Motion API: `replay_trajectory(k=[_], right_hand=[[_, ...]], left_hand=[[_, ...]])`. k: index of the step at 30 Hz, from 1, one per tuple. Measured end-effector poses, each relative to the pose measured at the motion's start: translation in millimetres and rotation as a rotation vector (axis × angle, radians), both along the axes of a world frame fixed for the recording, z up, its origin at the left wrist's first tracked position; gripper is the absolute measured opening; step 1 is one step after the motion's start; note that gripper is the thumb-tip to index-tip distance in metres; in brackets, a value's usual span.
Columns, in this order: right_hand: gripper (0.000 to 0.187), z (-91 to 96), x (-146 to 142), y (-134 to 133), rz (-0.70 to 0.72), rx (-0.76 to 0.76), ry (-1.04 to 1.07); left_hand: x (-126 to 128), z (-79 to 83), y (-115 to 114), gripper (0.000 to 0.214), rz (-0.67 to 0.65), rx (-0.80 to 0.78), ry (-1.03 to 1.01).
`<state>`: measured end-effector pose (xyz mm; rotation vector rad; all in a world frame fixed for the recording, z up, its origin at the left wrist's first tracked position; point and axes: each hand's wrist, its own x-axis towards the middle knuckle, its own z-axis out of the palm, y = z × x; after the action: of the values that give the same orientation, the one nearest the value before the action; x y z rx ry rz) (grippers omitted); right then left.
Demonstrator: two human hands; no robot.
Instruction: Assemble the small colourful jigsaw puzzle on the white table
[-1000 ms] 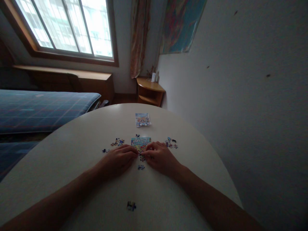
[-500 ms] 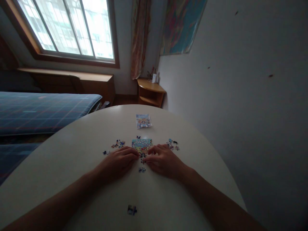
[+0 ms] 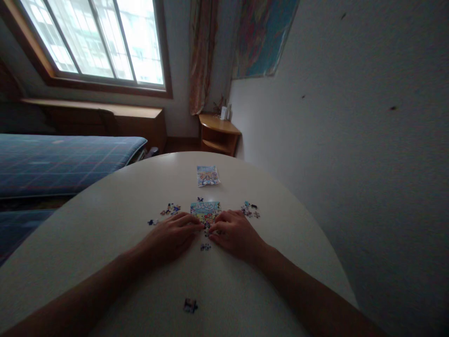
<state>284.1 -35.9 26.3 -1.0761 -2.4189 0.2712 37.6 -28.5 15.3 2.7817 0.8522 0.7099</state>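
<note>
White round table [image 3: 115, 220] holds a part-built puzzle [image 3: 205, 209] at its middle; the left hand [image 3: 171, 236] and right hand [image 3: 235, 233] lie flat, fingertips pressing its near edge, gripping nothing.

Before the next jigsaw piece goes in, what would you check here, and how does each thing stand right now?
1. Both hands at the colourful assembled puzzle block: ok; left hand and right hand touch its near edge.
2. Loose piece between the fingertips seated: cannot tell, too small.
3. Spare small loose pieces on the left and small loose pieces on the right: ok, lying beside the block.
4. Printed reference picture card visible: ok, beyond the block.
5. Stray dark piece on the round white table: ok, away from the edge.
</note>
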Motion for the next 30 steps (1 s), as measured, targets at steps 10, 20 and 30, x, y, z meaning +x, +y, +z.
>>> replay_trajectory(k=[10,20,30], right_hand=[[0.009,1.8,-5.9,-3.6,-0.089,-0.196,0.013],[0.009,3.0,-10.0,-6.1,-0.139,-0.151,0.012],[0.011,3.8,-11.2,-7.2,-0.158,-0.103,-0.013]], left_hand=[[3.8,9.9,-3.7,0.036,-0.007,0.023,0.121],[4.5,9.7,-4.0,0.032,0.014,0.025,0.155],[3.5,6.8,-3.0,0.035,0.007,0.028,0.161]])
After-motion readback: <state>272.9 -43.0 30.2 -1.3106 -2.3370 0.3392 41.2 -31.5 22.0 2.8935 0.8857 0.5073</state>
